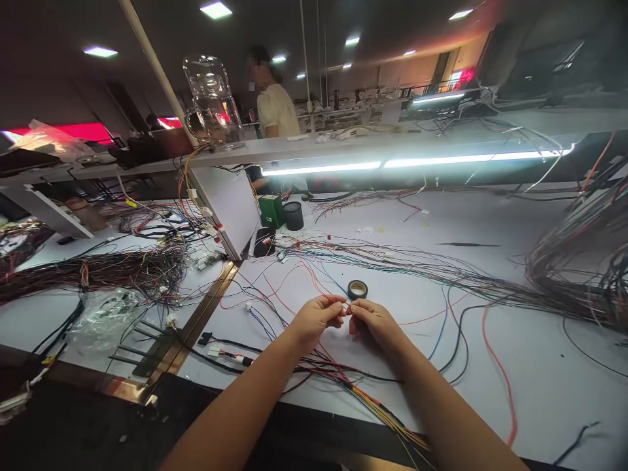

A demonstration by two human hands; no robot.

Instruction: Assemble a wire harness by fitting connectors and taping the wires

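Note:
Close together over the white table (383,418), my left hand (314,320) and my right hand (375,322) both pinch a thin red wire (314,278). Its held part is mostly hidden by my fingertips. Just beyond my fingers lies a roll of black tape (358,289) on its side. Under my wrists runs a wire harness (333,371) with black, red and yellow strands. A white connector (214,351) and a black connector (205,339) sit at its left end.
Long bundled wires (392,258) cross the table behind my hands toward a thick wire bundle (579,261) at right. A black mesh cup (293,216) and green box (271,210) stand at back. Overhead, a shelf (304,145) carries a glass jug (213,104). Beyond it stands a person (277,108).

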